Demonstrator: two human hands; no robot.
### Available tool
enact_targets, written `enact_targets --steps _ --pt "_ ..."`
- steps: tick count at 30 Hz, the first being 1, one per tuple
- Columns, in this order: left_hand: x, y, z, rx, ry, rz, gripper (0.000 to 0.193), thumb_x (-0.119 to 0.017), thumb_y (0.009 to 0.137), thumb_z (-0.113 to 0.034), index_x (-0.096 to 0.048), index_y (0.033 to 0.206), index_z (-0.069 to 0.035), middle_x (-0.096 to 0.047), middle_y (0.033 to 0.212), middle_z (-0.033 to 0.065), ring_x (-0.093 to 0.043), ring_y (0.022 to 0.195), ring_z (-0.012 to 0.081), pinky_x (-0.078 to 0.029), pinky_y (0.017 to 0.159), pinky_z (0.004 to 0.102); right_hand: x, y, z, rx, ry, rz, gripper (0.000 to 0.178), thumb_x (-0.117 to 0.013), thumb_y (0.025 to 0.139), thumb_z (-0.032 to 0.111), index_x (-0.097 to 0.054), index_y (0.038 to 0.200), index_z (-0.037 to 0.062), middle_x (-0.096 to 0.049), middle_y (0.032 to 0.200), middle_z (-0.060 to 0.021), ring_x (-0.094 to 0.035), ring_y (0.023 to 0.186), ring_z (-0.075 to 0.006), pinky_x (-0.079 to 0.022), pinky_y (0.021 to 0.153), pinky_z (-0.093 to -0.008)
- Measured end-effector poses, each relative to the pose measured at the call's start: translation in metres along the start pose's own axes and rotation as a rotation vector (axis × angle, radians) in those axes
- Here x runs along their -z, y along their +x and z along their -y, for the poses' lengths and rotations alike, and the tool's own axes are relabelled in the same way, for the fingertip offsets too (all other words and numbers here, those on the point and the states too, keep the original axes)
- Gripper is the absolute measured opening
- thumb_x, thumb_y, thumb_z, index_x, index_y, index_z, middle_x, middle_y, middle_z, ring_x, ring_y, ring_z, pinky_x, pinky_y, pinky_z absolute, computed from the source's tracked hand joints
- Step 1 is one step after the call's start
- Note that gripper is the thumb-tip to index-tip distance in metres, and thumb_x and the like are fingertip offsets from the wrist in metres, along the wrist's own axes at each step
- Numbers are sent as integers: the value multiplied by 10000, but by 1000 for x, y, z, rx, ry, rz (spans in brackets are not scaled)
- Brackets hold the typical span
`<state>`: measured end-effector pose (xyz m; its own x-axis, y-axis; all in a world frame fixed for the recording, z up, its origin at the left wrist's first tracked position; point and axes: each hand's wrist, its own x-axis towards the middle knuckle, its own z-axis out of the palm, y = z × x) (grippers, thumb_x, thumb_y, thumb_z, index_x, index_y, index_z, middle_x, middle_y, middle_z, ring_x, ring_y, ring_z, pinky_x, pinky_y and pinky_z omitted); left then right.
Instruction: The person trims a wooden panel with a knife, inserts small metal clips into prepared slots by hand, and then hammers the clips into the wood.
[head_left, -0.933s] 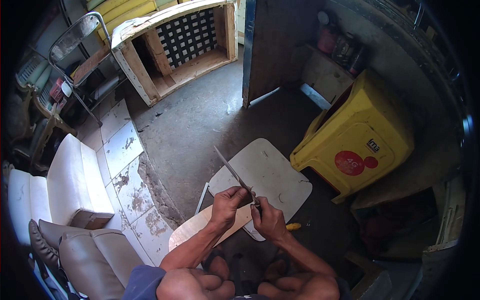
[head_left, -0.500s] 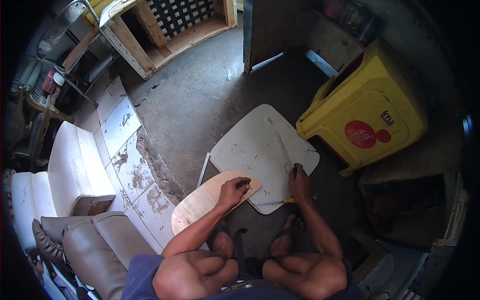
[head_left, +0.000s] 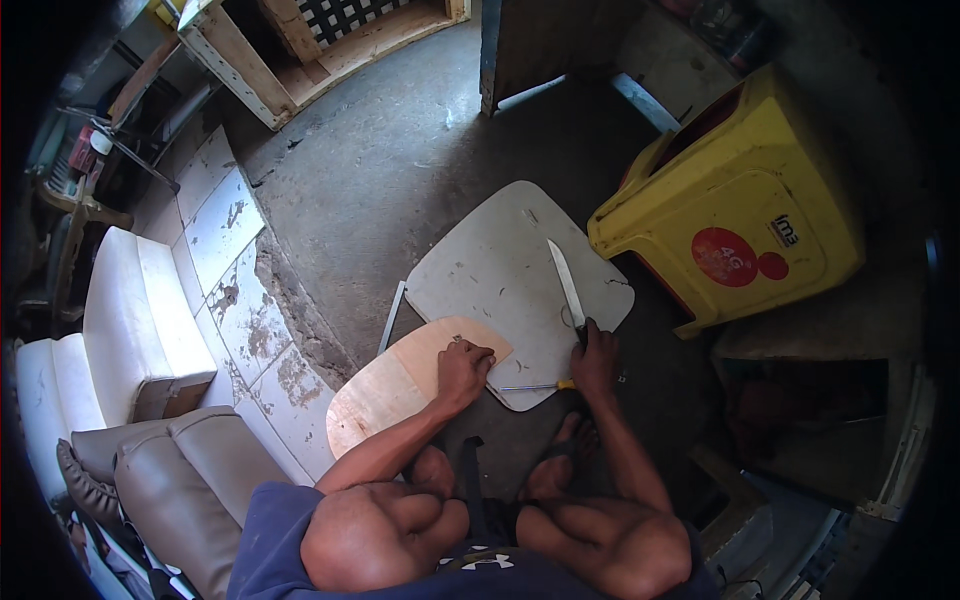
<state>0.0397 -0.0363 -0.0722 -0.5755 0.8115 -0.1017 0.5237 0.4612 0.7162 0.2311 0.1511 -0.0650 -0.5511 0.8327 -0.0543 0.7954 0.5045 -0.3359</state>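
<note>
My left hand (head_left: 465, 370) rests over a thin rounded plywood piece (head_left: 380, 392), its fingers curled in. A tiny thing shows by its knuckles, too small to make out. In my right hand (head_left: 597, 362) is a knife (head_left: 568, 283), gripped by its dark handle, the long blade pointing away over a pale, worn square board with rounded corners (head_left: 480, 255). The plywood overlaps this board's near left side. A screwdriver (head_left: 535, 387) with a yellow handle lies across the board's near corner, close to my right wrist.
A yellow plastic stool (head_left: 750, 210) lies tipped at the right. White cushioned pieces (head_left: 150, 320) and a brown padded seat (head_left: 205, 480) stand at the left. A wooden frame (head_left: 330, 75) with black webbing is at the back. A thin pale strip (head_left: 392, 315) touches the board's left side.
The knife has turned in my right hand, so more of its blade's flat side shows, and its tip sits slightly nearer. My left hand stays on the plywood. The whole view has shifted a little.
</note>
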Motion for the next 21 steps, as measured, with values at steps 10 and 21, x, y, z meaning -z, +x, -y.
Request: enact_targets --steps 10,21 --pt "1 6 7 48 -83 101 158 -665 903 -150 -749 1003 -61 -732 890 148 -690 887 328 -494 820 465 -7 7 -12 5 46 1 525 -668 867 89 -536 1374 55 -562 1097 -197 -539 1074 -395 -456 936 -518" --pt "2 -3 11 -62 0 43 191 -701 842 -116 -701 1015 -36 -685 906 148 -652 877 353 -457 808 474 -5 7 -12 11 58 8 527 -663 855 92 -539 1366 54 -561 1107 -192 -539 1078 -394 -456 951 -513"
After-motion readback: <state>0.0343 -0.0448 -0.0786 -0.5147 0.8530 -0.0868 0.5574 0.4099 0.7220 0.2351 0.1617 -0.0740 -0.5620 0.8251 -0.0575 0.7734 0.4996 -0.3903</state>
